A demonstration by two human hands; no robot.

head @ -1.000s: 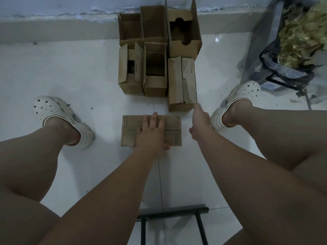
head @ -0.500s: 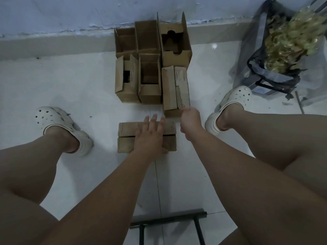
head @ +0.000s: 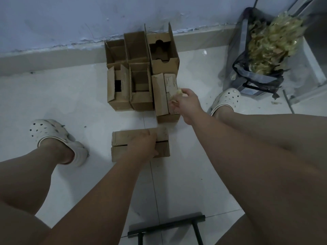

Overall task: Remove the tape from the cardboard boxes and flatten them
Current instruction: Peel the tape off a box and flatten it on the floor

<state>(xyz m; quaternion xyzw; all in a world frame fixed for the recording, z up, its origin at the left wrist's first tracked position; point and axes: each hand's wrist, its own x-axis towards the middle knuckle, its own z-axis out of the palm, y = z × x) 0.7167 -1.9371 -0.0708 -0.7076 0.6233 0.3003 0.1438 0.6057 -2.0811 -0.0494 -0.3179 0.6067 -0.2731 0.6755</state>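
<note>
Your left hand (head: pixel 142 145) lies on top of the near box (head: pixel 122 140) on the floor between your feet, fingers stretched forward, gripping nothing; blur hides the fingertips. Your right hand (head: pixel 188 103) pinches a yellowish scrap of tape (head: pixel 179 91) at the closed box (head: pixel 161 96), which stands at the front right of the open boxes (head: pixel 136 50) by the wall.
</note>
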